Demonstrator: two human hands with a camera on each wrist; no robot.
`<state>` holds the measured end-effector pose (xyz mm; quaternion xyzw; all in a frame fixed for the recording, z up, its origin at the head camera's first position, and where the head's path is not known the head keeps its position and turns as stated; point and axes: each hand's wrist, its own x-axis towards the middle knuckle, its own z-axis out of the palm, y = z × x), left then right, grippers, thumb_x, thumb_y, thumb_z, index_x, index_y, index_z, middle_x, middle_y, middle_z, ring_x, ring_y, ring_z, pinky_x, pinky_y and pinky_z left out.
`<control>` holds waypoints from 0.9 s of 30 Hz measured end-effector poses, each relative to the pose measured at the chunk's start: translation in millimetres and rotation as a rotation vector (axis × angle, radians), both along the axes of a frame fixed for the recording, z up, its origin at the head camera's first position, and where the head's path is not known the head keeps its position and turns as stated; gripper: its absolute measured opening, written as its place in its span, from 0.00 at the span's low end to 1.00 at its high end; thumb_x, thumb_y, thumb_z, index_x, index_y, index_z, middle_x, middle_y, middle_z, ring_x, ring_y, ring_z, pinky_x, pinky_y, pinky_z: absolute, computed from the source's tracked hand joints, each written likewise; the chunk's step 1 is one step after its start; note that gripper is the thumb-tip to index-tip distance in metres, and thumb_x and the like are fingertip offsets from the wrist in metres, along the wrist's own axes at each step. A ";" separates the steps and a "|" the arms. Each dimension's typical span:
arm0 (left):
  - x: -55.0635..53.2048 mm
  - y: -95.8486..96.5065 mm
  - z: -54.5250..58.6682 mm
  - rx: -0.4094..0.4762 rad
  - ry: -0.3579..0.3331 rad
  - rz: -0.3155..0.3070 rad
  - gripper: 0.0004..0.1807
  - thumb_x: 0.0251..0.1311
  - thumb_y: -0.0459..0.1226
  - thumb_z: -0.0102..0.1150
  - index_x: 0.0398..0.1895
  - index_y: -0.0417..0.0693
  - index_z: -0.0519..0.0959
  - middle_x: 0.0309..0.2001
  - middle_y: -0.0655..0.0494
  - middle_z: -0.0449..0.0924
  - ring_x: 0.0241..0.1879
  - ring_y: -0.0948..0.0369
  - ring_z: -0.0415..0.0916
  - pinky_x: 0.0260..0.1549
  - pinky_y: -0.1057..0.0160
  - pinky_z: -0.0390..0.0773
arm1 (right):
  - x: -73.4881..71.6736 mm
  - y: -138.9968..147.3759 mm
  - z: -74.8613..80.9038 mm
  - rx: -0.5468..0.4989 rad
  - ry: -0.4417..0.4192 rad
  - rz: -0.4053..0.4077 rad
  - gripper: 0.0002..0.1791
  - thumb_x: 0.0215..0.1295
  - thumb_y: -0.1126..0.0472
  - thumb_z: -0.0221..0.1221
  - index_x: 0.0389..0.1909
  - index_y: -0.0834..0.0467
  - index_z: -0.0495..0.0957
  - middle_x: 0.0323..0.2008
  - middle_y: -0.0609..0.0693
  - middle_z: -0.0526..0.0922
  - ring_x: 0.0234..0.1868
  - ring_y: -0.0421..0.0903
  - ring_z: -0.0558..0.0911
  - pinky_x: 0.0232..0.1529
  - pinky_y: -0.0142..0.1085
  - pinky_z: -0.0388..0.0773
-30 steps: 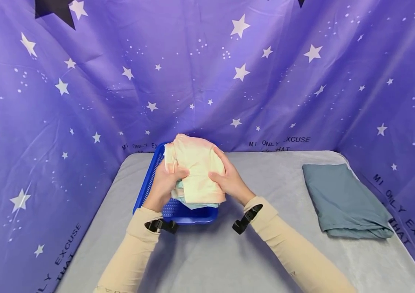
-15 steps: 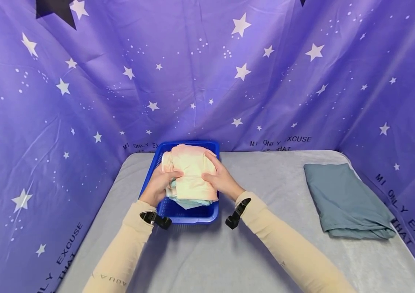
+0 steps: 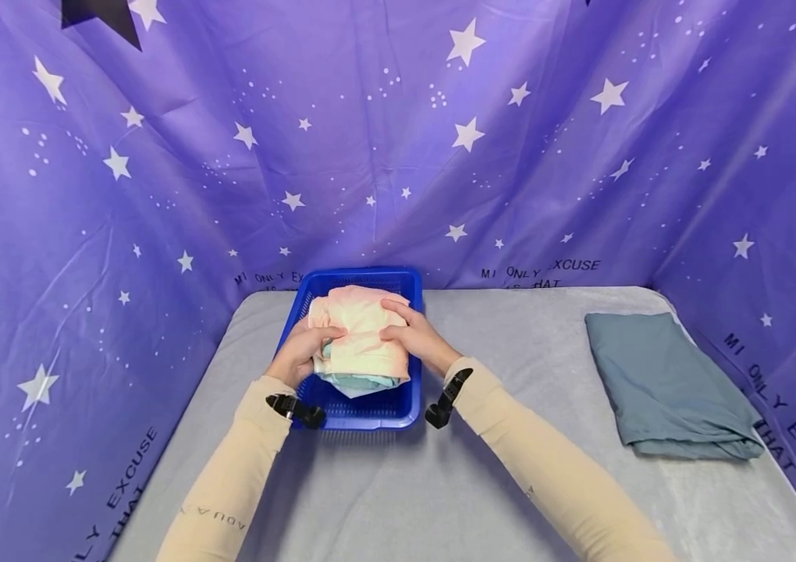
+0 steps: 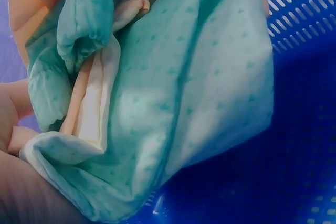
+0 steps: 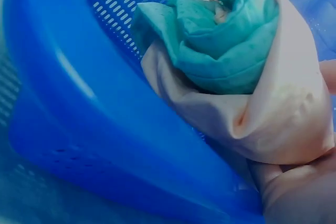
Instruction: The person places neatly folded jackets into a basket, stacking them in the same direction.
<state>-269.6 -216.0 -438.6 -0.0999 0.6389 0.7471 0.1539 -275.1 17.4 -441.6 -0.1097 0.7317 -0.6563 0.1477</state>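
Both hands grip one folded bundle (image 3: 361, 336), peach-cream outside, teal dotted inside: left hand (image 3: 297, 353) at 9 o'clock, right hand (image 3: 413, 337) at 3. One blue basket (image 3: 370, 410), one grey-blue cloth (image 3: 665, 386).

The head view is bright and evenly lit, seemingly from above — only soft shadows lie on the worktop (image 3: 440, 484) under the sleeves. No glare shows. Straight lines bow slightly toward the edges. Both wrist views are dimmer, blue-tinted and soft — the blue basket (image 5: 79, 108) close to the lens is blurred.
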 end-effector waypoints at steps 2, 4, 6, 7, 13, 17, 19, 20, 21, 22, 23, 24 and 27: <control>0.2 -1.3 -1.1 -0.005 -0.009 0.000 0.28 0.66 0.28 0.60 0.68 0.47 0.64 0.35 0.56 0.84 0.30 0.61 0.86 0.31 0.62 0.87 | -1.2 -0.8 -0.6 0.001 -0.018 0.007 0.39 0.64 0.61 0.63 0.77 0.52 0.65 0.81 0.52 0.56 0.80 0.50 0.56 0.77 0.49 0.61; 0.2 -2.7 -1.9 -0.008 -0.024 -0.002 0.30 0.66 0.28 0.60 0.69 0.47 0.63 0.35 0.56 0.84 0.29 0.61 0.86 0.31 0.62 0.87 | -2.5 -1.5 -0.9 0.007 -0.025 0.017 0.39 0.63 0.61 0.63 0.76 0.53 0.65 0.81 0.52 0.56 0.80 0.51 0.56 0.77 0.49 0.61; -0.3 -3.7 -2.0 -0.006 -0.038 -0.006 0.31 0.67 0.27 0.60 0.71 0.48 0.62 0.36 0.55 0.84 0.29 0.60 0.86 0.31 0.62 0.88 | -3.8 -2.0 -1.1 0.014 -0.033 0.019 0.39 0.62 0.60 0.63 0.76 0.53 0.66 0.80 0.52 0.56 0.79 0.51 0.57 0.77 0.49 0.60; -0.8 -3.9 -2.1 -0.008 -0.044 -0.015 0.33 0.67 0.27 0.60 0.73 0.49 0.61 0.36 0.54 0.84 0.30 0.60 0.87 0.32 0.62 0.88 | -4.3 -2.4 -1.1 0.016 -0.036 0.020 0.38 0.62 0.61 0.63 0.76 0.54 0.66 0.80 0.51 0.56 0.79 0.51 0.58 0.77 0.49 0.60; -4.4 -3.7 -0.8 -0.075 -0.070 -0.034 0.39 0.66 0.28 0.60 0.78 0.52 0.57 0.42 0.53 0.81 0.32 0.59 0.86 0.34 0.61 0.88 | -5.1 -4.2 1.4 -0.020 -0.124 0.028 0.38 0.62 0.62 0.62 0.76 0.53 0.66 0.77 0.51 0.62 0.64 0.47 0.73 0.61 0.39 0.76; -5.3 -3.6 1.3 -0.122 -0.068 -0.061 0.35 0.66 0.28 0.60 0.74 0.47 0.60 0.42 0.53 0.80 0.31 0.59 0.86 0.33 0.62 0.88 | -0.5 -3.4 4.6 -0.055 -0.208 0.041 0.39 0.64 0.61 0.60 0.77 0.51 0.63 0.74 0.56 0.65 0.49 0.47 0.80 0.42 0.36 0.82; -4.7 -4.5 2.6 -0.134 -0.068 -0.081 0.31 0.66 0.28 0.59 0.71 0.44 0.63 0.40 0.53 0.80 0.31 0.60 0.86 0.32 0.62 0.87 | 2.1 -2.9 6.9 -0.060 -0.215 0.046 0.39 0.65 0.61 0.59 0.78 0.51 0.61 0.73 0.57 0.65 0.47 0.46 0.80 0.39 0.35 0.82; -4.2 -5.3 3.2 -0.141 -0.068 -0.096 0.29 0.66 0.29 0.59 0.69 0.43 0.64 0.39 0.53 0.81 0.30 0.60 0.86 0.31 0.63 0.87 | 3.5 -2.7 8.2 -0.061 -0.217 0.052 0.39 0.65 0.61 0.59 0.78 0.52 0.60 0.74 0.57 0.65 0.46 0.46 0.80 0.38 0.35 0.82; -3.4 -5.8 3.9 -0.147 -0.068 -0.114 0.26 0.67 0.29 0.59 0.67 0.42 0.66 0.37 0.54 0.81 0.30 0.61 0.85 0.31 0.64 0.87 | 4.9 -2.7 9.3 -0.061 -0.218 0.059 0.40 0.66 0.61 0.58 0.79 0.52 0.59 0.74 0.57 0.64 0.45 0.45 0.80 0.37 0.34 0.82; -2.5 -6.4 4.7 -0.155 -0.069 -0.131 0.24 0.67 0.29 0.59 0.64 0.42 0.67 0.36 0.54 0.82 0.29 0.61 0.85 0.30 0.64 0.87 | 6.5 -2.7 10.7 -0.056 -0.217 0.065 0.40 0.66 0.60 0.58 0.79 0.52 0.58 0.74 0.58 0.64 0.44 0.45 0.80 0.36 0.34 0.82; -1.6 -7.0 5.4 -0.165 -0.069 -0.151 0.22 0.67 0.30 0.59 0.63 0.42 0.68 0.35 0.55 0.82 0.28 0.61 0.85 0.29 0.64 0.87 | 8.1 -2.8 12.0 -0.050 -0.218 0.072 0.41 0.66 0.60 0.58 0.80 0.53 0.57 0.75 0.58 0.64 0.43 0.44 0.80 0.35 0.34 0.82; -0.7 -7.6 5.9 -0.177 -0.070 -0.172 0.20 0.67 0.30 0.59 0.60 0.42 0.69 0.33 0.55 0.83 0.27 0.61 0.85 0.28 0.64 0.86 | 9.8 -3.0 13.0 -0.043 -0.220 0.079 0.42 0.66 0.59 0.58 0.80 0.53 0.56 0.75 0.58 0.64 0.42 0.44 0.80 0.34 0.34 0.82; 2.3 -8.3 7.5 -0.246 -0.060 -0.224 0.18 0.67 0.32 0.59 0.58 0.41 0.70 0.30 0.57 0.83 0.25 0.62 0.84 0.27 0.65 0.86 | 14.5 -3.5 14.6 -0.008 -0.225 0.092 0.43 0.66 0.58 0.58 0.81 0.54 0.53 0.75 0.59 0.64 0.40 0.43 0.80 0.33 0.34 0.83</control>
